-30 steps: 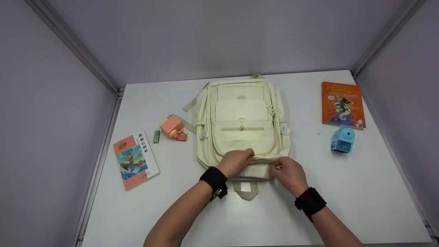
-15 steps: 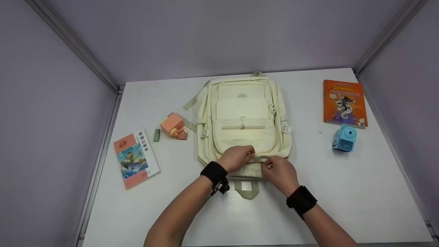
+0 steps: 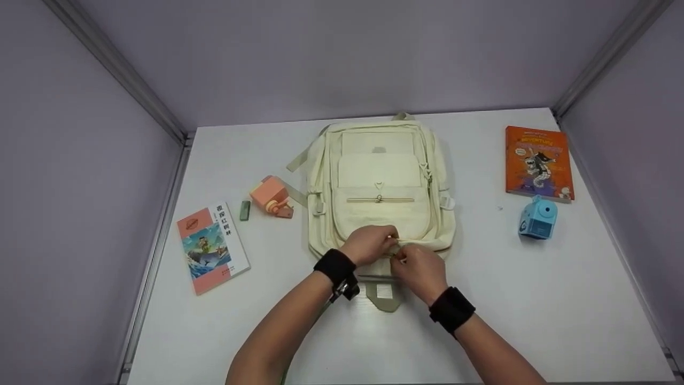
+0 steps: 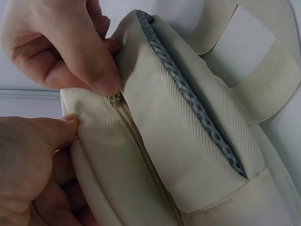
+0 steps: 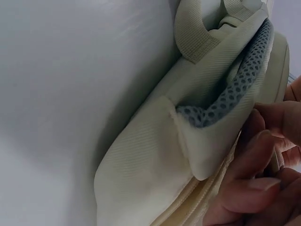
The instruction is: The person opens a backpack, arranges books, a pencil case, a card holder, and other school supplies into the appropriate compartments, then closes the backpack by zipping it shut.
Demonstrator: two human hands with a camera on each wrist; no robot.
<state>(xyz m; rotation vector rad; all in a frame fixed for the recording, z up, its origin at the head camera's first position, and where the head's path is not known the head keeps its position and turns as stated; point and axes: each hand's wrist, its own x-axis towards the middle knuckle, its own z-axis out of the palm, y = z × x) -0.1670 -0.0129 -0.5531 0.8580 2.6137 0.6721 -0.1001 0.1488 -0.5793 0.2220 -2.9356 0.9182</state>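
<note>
Pinching the bag's (image 3: 382,171) zip (image 4: 140,143)

The bag is lying mid-way across the tabletop (image 3: 491,299), base facing the near edge. The right hand (image 3: 421,272) is pinching at the slider (image 4: 116,99); the left hand (image 3: 368,245) is holding cloth (image 4: 89,113) beside it. Zip work is probably the step in hand, the next move likely calling for taut cloth and a steady pull.

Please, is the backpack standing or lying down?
Lying down: in the head view the backpack rests on the table, front pocket facing up.
</note>
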